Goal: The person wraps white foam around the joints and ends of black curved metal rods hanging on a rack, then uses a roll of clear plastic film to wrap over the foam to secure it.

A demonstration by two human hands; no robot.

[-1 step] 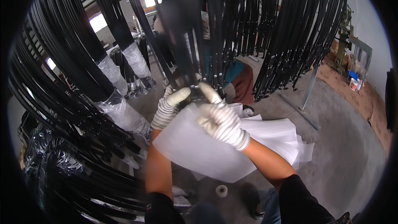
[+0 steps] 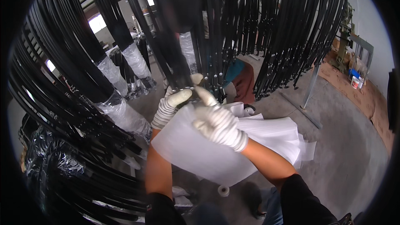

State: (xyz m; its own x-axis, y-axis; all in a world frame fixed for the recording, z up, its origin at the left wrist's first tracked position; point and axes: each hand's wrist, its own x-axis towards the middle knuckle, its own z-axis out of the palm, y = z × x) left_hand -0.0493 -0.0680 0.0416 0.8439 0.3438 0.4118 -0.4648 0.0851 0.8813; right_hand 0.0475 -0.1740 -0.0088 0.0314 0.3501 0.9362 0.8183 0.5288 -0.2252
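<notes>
My left hand (image 2: 168, 107), in a white striped glove, is closed around the lower ends of a bundle of hanging black strips (image 2: 183, 77), its thumb lying across the front. Close on the right, my right hand (image 2: 221, 127) wears a matching glove and is partly blurred. Its forefinger points up to the strip ends while the other fingers curl in; what they hold is hidden. A thin white foam sheet (image 2: 204, 154) hangs below both hands, its upper corner between them. Behind the strip ends shows a pale gloved fingertip (image 2: 196, 77); whose it is I cannot tell.
More black strips (image 2: 287, 46) hang in rows all around, some with ends in clear plastic wrap (image 2: 125, 114). A stack of white foam sheets (image 2: 279, 137) lies at right. A tape roll (image 2: 223, 190) is on the floor. Behind the strips a person's brown-clad leg (image 2: 243, 85) shows.
My right hand has shifted slightly left, its forefinger closer to my left thumb. The pale fingertip behind the strip ends shows more plainly. My left hand has hardly moved.
</notes>
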